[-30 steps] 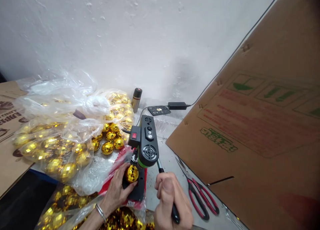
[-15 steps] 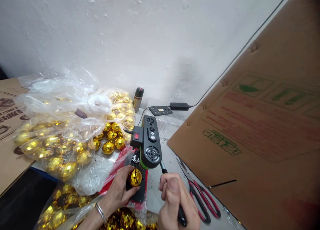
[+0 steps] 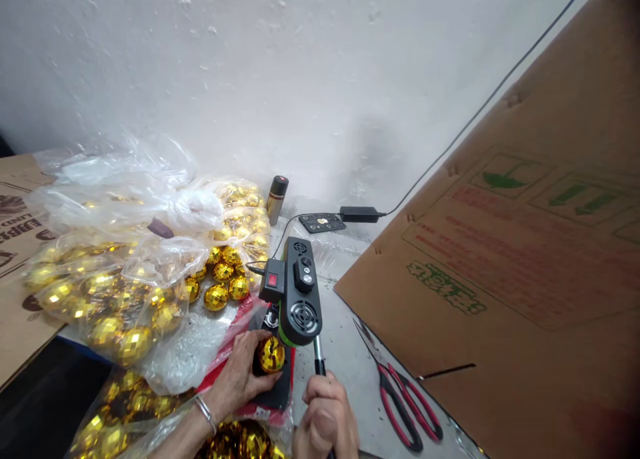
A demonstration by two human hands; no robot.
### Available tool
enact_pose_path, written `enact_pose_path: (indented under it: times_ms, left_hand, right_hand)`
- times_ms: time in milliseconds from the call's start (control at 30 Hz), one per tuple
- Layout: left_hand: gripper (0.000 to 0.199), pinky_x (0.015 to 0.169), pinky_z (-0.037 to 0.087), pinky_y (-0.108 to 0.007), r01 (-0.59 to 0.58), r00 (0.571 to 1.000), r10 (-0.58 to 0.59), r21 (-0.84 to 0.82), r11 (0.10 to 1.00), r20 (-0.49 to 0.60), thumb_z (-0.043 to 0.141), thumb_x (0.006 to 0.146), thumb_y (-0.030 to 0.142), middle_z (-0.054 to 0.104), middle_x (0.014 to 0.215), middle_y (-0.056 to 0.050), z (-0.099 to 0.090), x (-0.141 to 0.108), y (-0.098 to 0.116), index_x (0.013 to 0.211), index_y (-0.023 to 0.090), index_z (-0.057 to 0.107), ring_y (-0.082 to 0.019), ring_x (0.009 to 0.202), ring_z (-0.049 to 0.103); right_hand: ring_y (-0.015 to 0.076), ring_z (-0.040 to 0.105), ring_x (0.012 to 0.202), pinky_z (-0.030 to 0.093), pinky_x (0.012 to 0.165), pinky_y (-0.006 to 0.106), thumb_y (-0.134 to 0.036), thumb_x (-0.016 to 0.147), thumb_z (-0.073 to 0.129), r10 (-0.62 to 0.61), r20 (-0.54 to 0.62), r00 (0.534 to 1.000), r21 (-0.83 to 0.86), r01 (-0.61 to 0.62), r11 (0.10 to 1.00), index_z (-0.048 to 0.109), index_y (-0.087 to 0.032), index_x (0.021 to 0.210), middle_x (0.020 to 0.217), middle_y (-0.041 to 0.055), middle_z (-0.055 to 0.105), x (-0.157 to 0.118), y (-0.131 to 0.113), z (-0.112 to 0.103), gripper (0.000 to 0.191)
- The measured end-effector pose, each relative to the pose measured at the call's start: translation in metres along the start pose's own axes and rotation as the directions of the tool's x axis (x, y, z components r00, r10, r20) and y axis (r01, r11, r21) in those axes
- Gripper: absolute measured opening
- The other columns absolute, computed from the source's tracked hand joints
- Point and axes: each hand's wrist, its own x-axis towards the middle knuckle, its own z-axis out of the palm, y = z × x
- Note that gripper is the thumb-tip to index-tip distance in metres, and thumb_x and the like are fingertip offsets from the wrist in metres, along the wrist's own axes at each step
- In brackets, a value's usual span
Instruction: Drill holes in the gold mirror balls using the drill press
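Observation:
A shiny gold mirror-faceted ball [image 3: 273, 354] stands on the black base [image 3: 277, 398] of a small machine, under the edge of its black head [image 3: 301, 289]. My left hand [image 3: 243, 374], with a metal bracelet at the wrist, has thumb and fingers closed round the ball's left side. The machine's lever handle [image 3: 320, 366] slants toward me from the head, and my right hand [image 3: 325, 418] is wrapped round it. A red switch [image 3: 272, 280] shows on a black box at the head's left side.
Clear plastic bags of gold balls [image 3: 133, 299] fill the left, with several loose balls [image 3: 216, 297] beside them. Red-handled scissors [image 3: 403, 396] lie to the right, near a large cardboard box [image 3: 500, 246]. A spray can [image 3: 277, 199] and black power adapter [image 3: 359, 214] stand near the wall.
My right hand has swung the lever handle left and nearer to me. The machine's head sits slightly lower. My left hand stays at the ball.

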Motion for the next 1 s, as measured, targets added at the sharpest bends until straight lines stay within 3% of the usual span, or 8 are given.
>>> enact_pose_path:
  times_ms: [133, 233, 433, 633, 833, 1000]
  left_hand:
    - [0.053, 0.096, 0.06, -0.053, -0.005, 1.0, 0.005, -0.001, 1.0, 0.0, 0.082, 0.071, 0.025, 0.074, 0.115, -0.011, 0.0, 0.0, 0.001, 0.122, 0.022, 0.069, -0.035, 0.108, 0.068]
    - [0.053, 0.096, 0.06, -0.053, -0.01, 1.0, 0.01, 0.003, 1.0, -0.002, 0.082, 0.072, 0.025, 0.074, 0.115, -0.011, -0.001, -0.001, 0.002, 0.122, 0.022, 0.069, -0.035, 0.109, 0.068]
    - [0.052, 0.097, 0.059, -0.053, -0.011, 1.0, 0.011, 0.002, 1.0, 0.016, 0.082, 0.072, 0.024, 0.074, 0.116, -0.011, -0.001, -0.001, 0.003, 0.123, 0.022, 0.069, -0.035, 0.109, 0.068]
    - [0.054, 0.099, 0.058, -0.055, -0.007, 1.0, 0.007, -0.008, 1.0, 0.03, 0.081, 0.071, 0.02, 0.074, 0.12, -0.012, -0.001, -0.001, 0.003, 0.123, 0.021, 0.068, -0.035, 0.111, 0.067]
    - [0.053, 0.1, 0.057, -0.055, 0.01, 0.999, -0.01, -0.002, 1.0, 0.041, 0.08, 0.071, 0.021, 0.073, 0.121, -0.013, -0.001, 0.0, 0.002, 0.123, 0.02, 0.068, -0.036, 0.112, 0.066]
    - [0.055, 0.099, 0.056, -0.056, 0.012, 0.998, -0.012, 0.006, 1.0, 0.058, 0.081, 0.071, 0.022, 0.073, 0.119, -0.014, -0.002, 0.001, 0.004, 0.123, 0.018, 0.067, -0.037, 0.111, 0.065]
  right_hand:
    - [0.0074, 0.046, 0.044, 0.057, 0.07, 0.027, -0.029, 0.108, 0.042, -0.016, -0.047, 0.999, -0.058, 0.014, 0.998, 0.038, -0.023, 0.065, 0.056, -0.0066, 0.051, -0.008, 0.009, 0.005, 0.044]
    - [0.0069, 0.046, 0.043, 0.058, 0.068, 0.026, -0.028, 0.108, 0.042, -0.002, -0.085, 0.996, -0.06, -0.003, 0.998, 0.039, -0.023, 0.064, 0.055, -0.0063, 0.049, -0.009, 0.011, 0.007, 0.044]
    - [0.0076, 0.043, 0.04, 0.057, 0.064, 0.026, -0.023, 0.106, 0.043, -0.094, -0.131, 0.987, -0.039, 0.09, 0.995, 0.038, -0.023, 0.063, 0.053, -0.0072, 0.047, -0.011, 0.018, 0.01, 0.043]
    - [0.0064, 0.043, 0.046, 0.054, 0.072, 0.025, -0.017, 0.107, 0.039, -0.136, -0.107, 0.985, -0.028, 0.134, 0.991, 0.038, -0.022, 0.063, 0.058, -0.0077, 0.047, -0.013, 0.021, 0.01, 0.044]
    - [0.0068, 0.038, 0.046, 0.047, 0.06, 0.023, -0.016, 0.108, 0.038, -0.195, -0.094, 0.976, 0.01, 0.196, 0.98, 0.039, -0.023, 0.067, 0.059, -0.0075, 0.045, -0.016, 0.029, 0.01, 0.041]
    - [0.0074, 0.038, 0.046, 0.051, 0.066, 0.026, -0.017, 0.108, 0.04, -0.212, -0.075, 0.974, -0.008, 0.213, 0.977, 0.042, -0.023, 0.07, 0.06, -0.008, 0.045, -0.021, 0.036, 0.008, 0.038]
